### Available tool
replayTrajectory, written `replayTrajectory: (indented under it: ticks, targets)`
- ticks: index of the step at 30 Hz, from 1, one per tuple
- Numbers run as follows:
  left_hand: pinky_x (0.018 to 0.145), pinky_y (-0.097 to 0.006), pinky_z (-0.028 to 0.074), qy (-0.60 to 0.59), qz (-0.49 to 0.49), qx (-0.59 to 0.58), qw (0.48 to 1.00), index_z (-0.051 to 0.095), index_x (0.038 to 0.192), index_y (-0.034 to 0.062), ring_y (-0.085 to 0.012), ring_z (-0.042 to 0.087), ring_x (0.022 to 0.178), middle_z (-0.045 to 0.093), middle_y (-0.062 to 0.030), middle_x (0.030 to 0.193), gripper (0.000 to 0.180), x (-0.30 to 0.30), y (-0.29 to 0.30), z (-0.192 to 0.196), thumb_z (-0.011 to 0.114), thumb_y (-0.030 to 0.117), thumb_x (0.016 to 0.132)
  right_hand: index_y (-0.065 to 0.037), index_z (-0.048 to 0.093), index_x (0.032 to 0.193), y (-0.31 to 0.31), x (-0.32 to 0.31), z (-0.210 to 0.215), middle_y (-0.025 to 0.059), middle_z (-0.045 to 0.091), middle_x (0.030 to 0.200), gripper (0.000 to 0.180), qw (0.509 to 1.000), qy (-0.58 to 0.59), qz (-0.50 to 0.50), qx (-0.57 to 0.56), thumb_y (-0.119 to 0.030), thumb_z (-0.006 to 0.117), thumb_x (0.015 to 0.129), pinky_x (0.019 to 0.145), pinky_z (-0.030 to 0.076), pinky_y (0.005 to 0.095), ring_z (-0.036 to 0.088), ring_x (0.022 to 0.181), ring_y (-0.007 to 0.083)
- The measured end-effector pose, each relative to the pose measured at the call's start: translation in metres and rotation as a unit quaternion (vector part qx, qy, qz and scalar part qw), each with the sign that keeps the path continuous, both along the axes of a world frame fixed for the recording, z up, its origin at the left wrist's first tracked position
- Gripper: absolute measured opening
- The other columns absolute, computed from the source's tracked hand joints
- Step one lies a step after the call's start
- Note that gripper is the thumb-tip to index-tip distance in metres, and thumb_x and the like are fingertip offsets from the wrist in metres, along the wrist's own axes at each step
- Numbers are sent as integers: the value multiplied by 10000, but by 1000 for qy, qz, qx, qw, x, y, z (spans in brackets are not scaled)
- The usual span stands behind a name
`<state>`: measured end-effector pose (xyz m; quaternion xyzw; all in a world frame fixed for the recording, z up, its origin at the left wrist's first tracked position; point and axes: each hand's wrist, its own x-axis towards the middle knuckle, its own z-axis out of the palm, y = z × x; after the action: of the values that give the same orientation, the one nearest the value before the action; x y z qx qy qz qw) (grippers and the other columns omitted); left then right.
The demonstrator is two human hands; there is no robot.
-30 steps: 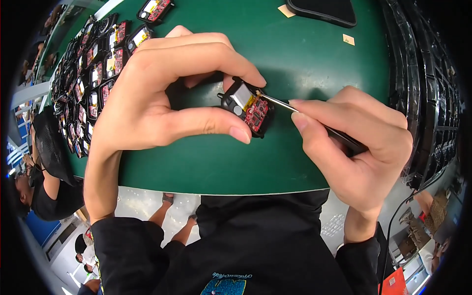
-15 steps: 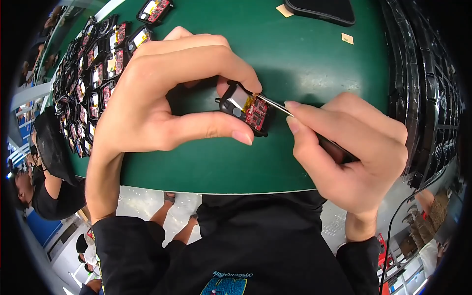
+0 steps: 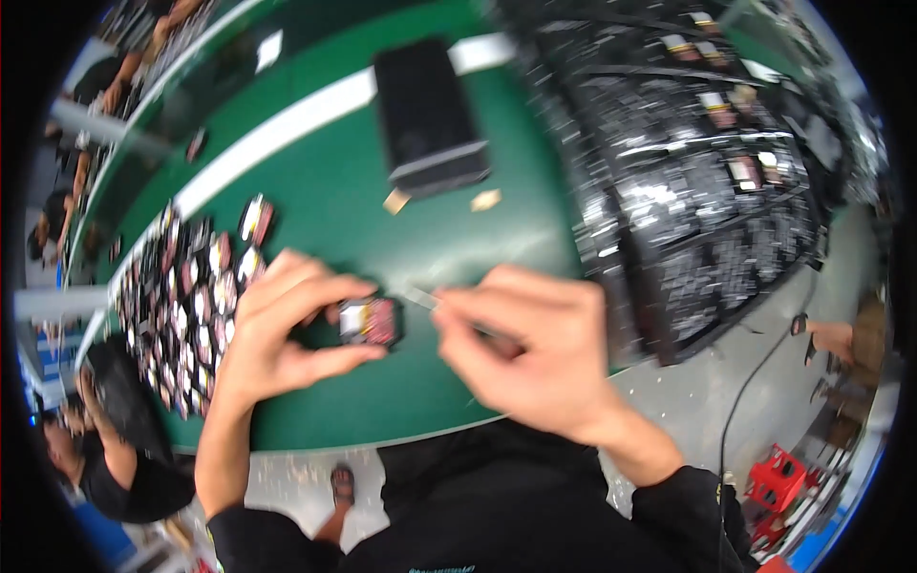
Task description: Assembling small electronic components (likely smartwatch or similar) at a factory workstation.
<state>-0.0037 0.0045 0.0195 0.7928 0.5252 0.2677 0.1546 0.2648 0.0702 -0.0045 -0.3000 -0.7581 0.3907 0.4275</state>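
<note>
My left hand (image 3: 272, 339) pinches a small black device casing (image 3: 371, 323) by its edges between thumb and forefinger. Its open side faces up, with a red circuit board and a silvery battery inside. My right hand (image 3: 535, 349) is closed around a pair of tweezers (image 3: 418, 297), whose metal tip points at the casing. A small gap separates that tip from the casing. Motion blur hides the finer parts of the board.
Many similar open casings (image 3: 196, 315) crowd the left side of the green table (image 3: 330, 220). A black box (image 3: 430, 119) lies farther back, with two paper scraps (image 3: 485, 201) before it. Black trays (image 3: 707, 224) fill the right. A red stool (image 3: 776, 477) stands on the floor; people work at left.
The view has swung toward the right and farther up the table, bringing the trays into sight. The tweezers have come away from the board; the casing stays in my left hand.
</note>
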Motion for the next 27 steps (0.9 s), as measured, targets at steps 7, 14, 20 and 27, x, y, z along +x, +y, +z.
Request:
replayTrajectory:
  ticks: [7, 14, 20, 27]
  targets:
    - [608, -255, 438, -90, -12, 21, 996, 799, 1112, 31, -91, 580, 681, 759, -40, 910, 566, 19, 79, 44, 1031, 273, 657, 36, 810, 1060, -5, -1, -23, 132, 697, 813, 157, 999, 29, 19, -14, -6, 790, 910, 593, 551, 385, 701, 640, 274]
    - [699, -335, 441, -19, -227, 161, 960, 787, 1223, 47, -148, 512, 775, 600, -32, 901, 414, 194, 292, 90, 886, 317, 925, 37, 808, 1055, -4, 10, -18, 150, 713, 848, 158, 998, 11, 53, -17, -57, 767, 936, 656, 582, 444, 719, 693, 354]
    - [1073, -452, 538, 113, -190, 133, 966, 772, 1350, 78, -332, 663, 1262, 750, -136, 1227, 480, 248, 396, 54, 816, 397, 993, 32, 812, 1060, -5, -2, -25, 158, 716, 849, 157, 997, 28, 71, -19, -61, 778, 938, 651, 581, 445, 725, 696, 359]
    - [1207, -466, 477, 25, -164, 191, 968, 713, 1450, 120, -342, 627, 1366, 730, -119, 1411, 387, 181, 360, 54, 720, 182, 1068, 16, 825, 1058, -4, 5, -24, 154, 728, 847, 150, 999, 18, 43, 13, -77, 795, 943, 627, 582, 418, 726, 676, 330]
